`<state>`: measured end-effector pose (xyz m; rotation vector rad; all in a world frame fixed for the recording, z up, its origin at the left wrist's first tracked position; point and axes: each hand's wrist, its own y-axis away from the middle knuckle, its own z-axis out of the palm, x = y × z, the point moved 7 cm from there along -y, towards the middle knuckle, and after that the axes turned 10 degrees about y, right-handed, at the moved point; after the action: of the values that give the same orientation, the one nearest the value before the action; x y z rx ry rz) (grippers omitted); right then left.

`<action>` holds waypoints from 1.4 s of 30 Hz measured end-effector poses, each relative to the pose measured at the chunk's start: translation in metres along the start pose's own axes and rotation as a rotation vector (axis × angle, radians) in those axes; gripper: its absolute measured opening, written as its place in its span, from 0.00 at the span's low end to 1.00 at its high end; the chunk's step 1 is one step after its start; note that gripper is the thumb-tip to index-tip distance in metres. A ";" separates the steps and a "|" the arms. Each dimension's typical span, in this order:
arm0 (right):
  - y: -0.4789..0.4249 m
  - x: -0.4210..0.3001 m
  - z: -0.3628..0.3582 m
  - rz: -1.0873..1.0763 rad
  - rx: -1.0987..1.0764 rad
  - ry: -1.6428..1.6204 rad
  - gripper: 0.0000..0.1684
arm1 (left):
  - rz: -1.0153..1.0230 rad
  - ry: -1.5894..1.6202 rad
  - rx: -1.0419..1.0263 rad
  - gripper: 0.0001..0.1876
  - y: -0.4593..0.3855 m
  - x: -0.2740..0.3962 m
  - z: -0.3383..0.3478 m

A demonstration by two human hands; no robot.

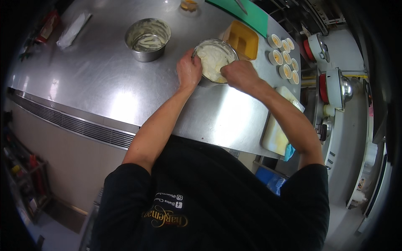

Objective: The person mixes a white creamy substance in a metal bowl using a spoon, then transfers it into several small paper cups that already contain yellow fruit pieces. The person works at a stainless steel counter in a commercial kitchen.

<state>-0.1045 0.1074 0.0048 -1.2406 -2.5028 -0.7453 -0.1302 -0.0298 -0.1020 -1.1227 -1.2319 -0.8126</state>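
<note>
My left hand (189, 69) grips the left rim of a round metal bowl (209, 82), its thumb over the edge. Inside is a thick, pale cream mixture (213, 62), with some coating the inner wall. Over the bowl's right side, my right hand (241, 76) is curled into a fist, its fingers down by the mixture. Whatever it may hold is hidden by the hand. To the left stands a second metal bowl (148, 56), its inside smeared with similar cream. A yellow rectangular container (255, 39) sits just behind the first bowl, to the right.
On the steel table (94, 75) at right stand several small white cups (276, 58) with yellow-orange contents. A green cutting board (254, 20) bears a blade (241, 7). Below my right forearm lies a whitish board (272, 136) with a blue cloth (289, 152). A small bowl (189, 5) is at the back.
</note>
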 end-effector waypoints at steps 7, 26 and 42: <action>-0.007 0.052 -0.081 -0.081 0.304 0.155 0.07 | 0.012 -0.237 -0.331 0.21 -0.073 -0.008 0.009; -0.056 0.049 -0.068 -0.247 0.252 0.391 0.06 | 0.018 -0.038 -0.625 0.22 -0.101 -0.031 0.039; -0.031 0.056 -0.072 -0.042 -0.039 0.090 0.10 | -0.165 -0.096 -0.288 0.20 -0.041 0.004 0.005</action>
<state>-0.1633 0.0894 0.0786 -1.1438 -2.4601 -0.8439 -0.1693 -0.0366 -0.0901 -1.3150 -1.3287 -1.0987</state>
